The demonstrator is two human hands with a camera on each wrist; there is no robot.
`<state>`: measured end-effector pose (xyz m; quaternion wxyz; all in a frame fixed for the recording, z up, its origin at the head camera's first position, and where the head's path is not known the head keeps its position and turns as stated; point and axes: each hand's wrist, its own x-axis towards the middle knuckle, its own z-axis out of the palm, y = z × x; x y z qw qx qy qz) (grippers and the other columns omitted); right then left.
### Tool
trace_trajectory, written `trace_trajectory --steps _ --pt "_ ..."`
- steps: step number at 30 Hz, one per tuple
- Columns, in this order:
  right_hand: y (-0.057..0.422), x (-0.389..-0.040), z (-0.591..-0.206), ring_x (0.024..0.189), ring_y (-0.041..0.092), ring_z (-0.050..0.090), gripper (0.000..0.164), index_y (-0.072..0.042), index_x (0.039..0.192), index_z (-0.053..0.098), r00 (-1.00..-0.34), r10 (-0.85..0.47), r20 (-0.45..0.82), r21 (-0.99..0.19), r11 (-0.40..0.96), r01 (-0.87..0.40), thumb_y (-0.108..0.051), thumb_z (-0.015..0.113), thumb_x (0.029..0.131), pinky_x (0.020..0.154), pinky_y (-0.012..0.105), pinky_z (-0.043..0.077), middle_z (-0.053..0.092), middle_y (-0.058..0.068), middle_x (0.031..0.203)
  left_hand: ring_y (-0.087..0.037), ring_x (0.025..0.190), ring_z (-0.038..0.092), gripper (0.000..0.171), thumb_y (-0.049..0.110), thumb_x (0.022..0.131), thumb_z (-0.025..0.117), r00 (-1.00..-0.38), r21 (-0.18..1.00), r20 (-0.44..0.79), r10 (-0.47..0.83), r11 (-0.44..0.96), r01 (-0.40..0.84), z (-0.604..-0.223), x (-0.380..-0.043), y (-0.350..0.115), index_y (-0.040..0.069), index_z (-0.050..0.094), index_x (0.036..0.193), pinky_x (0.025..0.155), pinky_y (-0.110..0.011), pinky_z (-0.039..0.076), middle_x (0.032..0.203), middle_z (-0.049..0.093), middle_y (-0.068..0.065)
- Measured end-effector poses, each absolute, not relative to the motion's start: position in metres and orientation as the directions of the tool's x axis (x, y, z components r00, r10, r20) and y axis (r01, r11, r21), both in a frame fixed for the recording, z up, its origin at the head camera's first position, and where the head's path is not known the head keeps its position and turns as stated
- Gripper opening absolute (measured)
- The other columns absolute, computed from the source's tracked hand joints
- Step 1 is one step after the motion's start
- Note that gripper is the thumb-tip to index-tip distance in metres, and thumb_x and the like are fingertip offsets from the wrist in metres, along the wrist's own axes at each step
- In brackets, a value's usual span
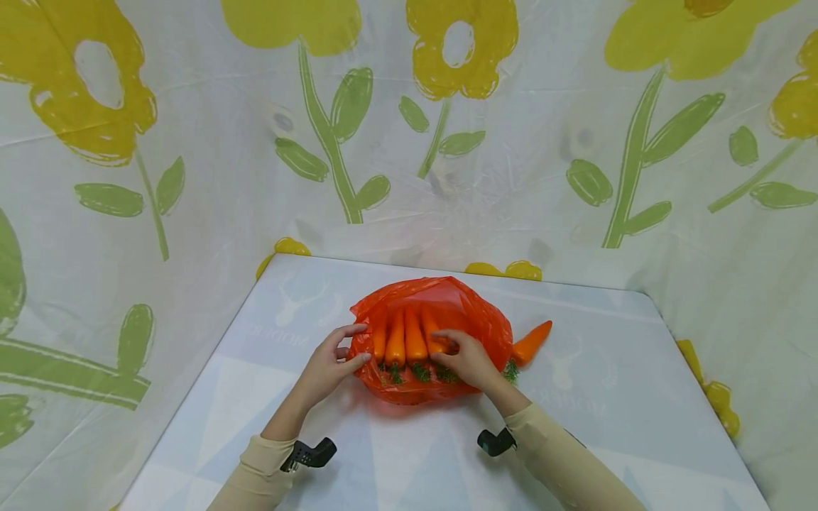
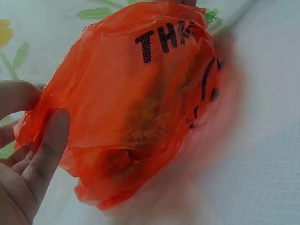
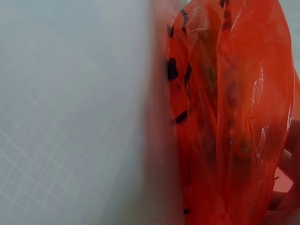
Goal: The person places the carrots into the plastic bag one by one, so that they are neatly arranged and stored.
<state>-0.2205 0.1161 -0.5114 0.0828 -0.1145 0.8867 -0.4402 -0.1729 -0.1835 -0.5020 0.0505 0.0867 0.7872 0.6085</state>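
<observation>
A red plastic bag (image 1: 399, 392) with black lettering lies open on the table, its mouth facing me. Inside, several orange carrots (image 1: 395, 341) with green tops lie side by side. My left hand (image 1: 327, 363) grips the bag's left edge; in the left wrist view, the thumb is in front of the plastic (image 2: 108, 103) and the fingers are behind it. At the bag's mouth, my right hand (image 1: 469, 360) holds the rightmost carrot (image 1: 433, 333) between thumb and fingers. The right wrist view shows mostly the bag's side (image 3: 234, 103), with part of the hand behind it.
Another carrot (image 1: 533, 343) lies on the table just right of the bag, its green top against the plastic. The pale patterned table (image 1: 639, 411) stands against hanging cloth (image 1: 511, 184) with yellow flowers at the back and sides.
</observation>
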Motion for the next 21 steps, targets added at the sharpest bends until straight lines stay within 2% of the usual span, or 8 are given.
trace_trajectory --steps 9,16,21 --pt "0.117 -0.217 -0.508 0.122 0.03 0.058 0.036 -0.021 0.127 0.071 -0.962 -0.273 0.002 -0.816 0.556 -0.159 -0.02 0.079 0.091 0.103 0.053 0.049 0.063 0.003 0.135 -0.031 0.104 0.069 0.055 0.021 0.094 0.075 -0.979 0.967 0.027 0.2 0.242 0.076 -0.502 -0.174 -0.184 0.014 0.052 0.144 0.079 -0.031 0.061 0.148 0.046 -0.016" --pt "0.119 -0.211 -0.503 0.109 0.025 0.06 0.033 -0.025 0.126 0.071 -0.967 -0.253 0.003 -0.841 0.522 -0.139 -0.02 0.076 0.093 0.09 0.042 0.058 0.063 0.0 0.13 -0.031 0.106 0.069 0.055 0.021 0.095 0.075 -0.98 0.97 0.021 0.199 0.235 0.069 -0.502 -0.173 -0.184 0.014 0.052 0.144 0.08 -0.031 0.061 0.148 0.045 -0.016" --pt "0.123 -0.205 -0.498 0.105 0.022 0.062 0.034 -0.029 0.126 0.071 -0.971 -0.238 -0.008 -0.857 0.503 -0.117 -0.022 0.076 0.093 0.088 0.039 0.059 0.065 0.0 0.127 -0.032 0.109 0.068 0.055 0.021 0.095 0.075 -0.98 0.969 0.017 0.199 0.236 0.065 -0.502 -0.174 -0.184 0.014 0.051 0.144 0.081 -0.032 0.061 0.147 0.045 -0.016"
